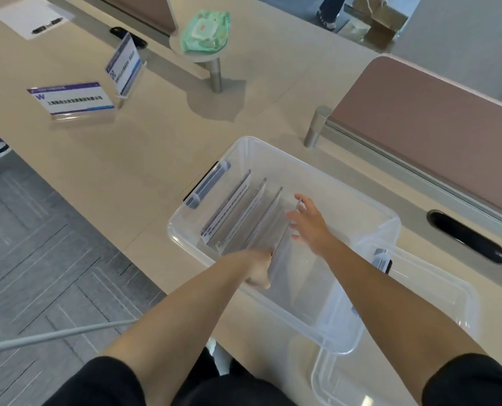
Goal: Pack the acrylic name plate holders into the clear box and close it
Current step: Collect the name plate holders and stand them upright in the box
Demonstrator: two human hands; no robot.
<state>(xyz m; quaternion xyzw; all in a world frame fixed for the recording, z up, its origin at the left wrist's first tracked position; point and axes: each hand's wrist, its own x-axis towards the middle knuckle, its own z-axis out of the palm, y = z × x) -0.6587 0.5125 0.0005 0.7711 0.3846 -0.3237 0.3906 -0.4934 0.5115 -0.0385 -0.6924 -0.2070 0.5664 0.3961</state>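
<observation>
Atop desk [156, 142], holder [286, 244] stands upright in clear box [273, 148], running near-to-far.

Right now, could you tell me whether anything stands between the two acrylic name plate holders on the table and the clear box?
Nothing visible does: only bare beige tabletop lies between the slanted holder, the upright holder and the open clear plastic box.

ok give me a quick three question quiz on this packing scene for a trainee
1. True or false: the clear plastic box is already closed.
2. How many acrylic name plate holders sit on the beige table, outside the box?
3. Which grip holds the near end of the hand-held clear holder in the box: A left, B right?
Key: 1 false; 2 two; 3 A, the left grip.
</observation>
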